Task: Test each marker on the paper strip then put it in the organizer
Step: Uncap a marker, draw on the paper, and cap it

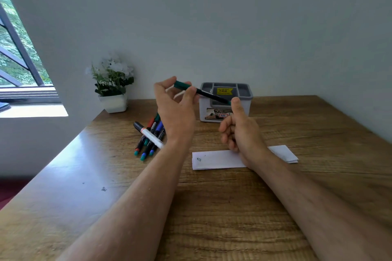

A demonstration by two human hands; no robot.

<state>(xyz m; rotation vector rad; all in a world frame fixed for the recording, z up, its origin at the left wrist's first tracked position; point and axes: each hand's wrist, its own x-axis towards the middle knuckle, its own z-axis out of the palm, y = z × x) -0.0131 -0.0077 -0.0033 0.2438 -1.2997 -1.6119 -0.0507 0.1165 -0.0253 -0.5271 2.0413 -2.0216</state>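
Two bare forearms reach forward over the wooden table [275, 207], both hands raised above its surface. Left hand [176, 110]: wrist bent, palm turned inward, grip closed on the green cap end of a marker [201, 92] between thumb and fingertips, remaining fingers curled. The marker runs level and slightly downward to the right, its dark barrel crossing in front of the organizer [226, 101]. Right hand [239, 131]: thumb upright, touching the far tip of the marker; the other fingers are folded into a loose fist, and whether they pinch the barrel cannot be told. The right wrist hangs above the paper strip [214, 160], covering its middle.

Paper strip: white, folded, lying flat on the table near centre, one small pen mark at its left end. Organizer: grey-topped white box with several compartments, yellow price sticker inside, standing at the back of the table against the wall; no marker visible in it. Spare markers [149, 136]: a loose pile on the table to the left of the left wrist, with red, blue and green-tipped ends, a white-barrelled one with a black cap lying across the top. Potted plant [112, 82]: white flowers in a white pot, back left corner, beside a window [14, 53].
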